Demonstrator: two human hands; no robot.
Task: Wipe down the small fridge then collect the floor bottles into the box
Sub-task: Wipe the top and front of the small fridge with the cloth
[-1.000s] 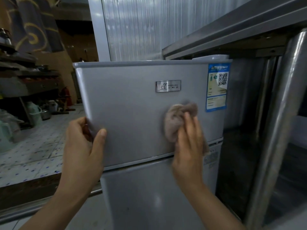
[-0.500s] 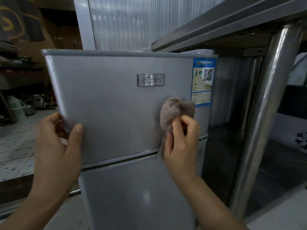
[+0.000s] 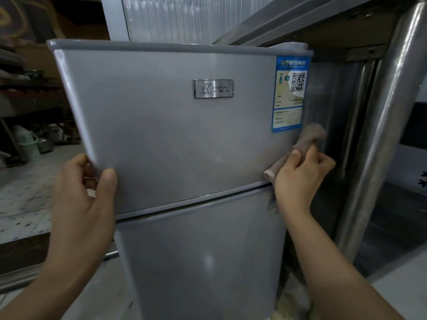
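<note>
The person is wiping the small silver-grey two-door fridge point(image 3: 175, 139), which is standing beside a stainless-steel counter frame point(image 3: 379, 139) with its upper door facing the camera. The right hand point(image 3: 298, 179) is clenching a bunched brownish-pink cloth point(image 3: 309, 140), fingers curled round its lower part, and is pressing it against the right edge of the upper door, just below the blue energy label point(image 3: 288, 93). Half a second ago the cloth was sitting further in on the door face, left of the label's lower corner; it is now reaching the door's outer right edge, near the seam between the two doors. The left hand point(image 3: 85, 202) is gripping the lower left corner of the upper door as before, thumb flat on the front and fingers wrapped behind the edge, steadying it.

That sideways shift suggests the wiping is sweeping across the lower band of the upper door and is running out of surface on this pass. Judging from the frame, the first half of the task is under way: the lower door point(image 3: 201, 262) is showing scuffed marks near its right edge and is probably awaiting the cloth. No floor bottles or box can be made out clearly here, so collecting is likely not yet begun.
</note>
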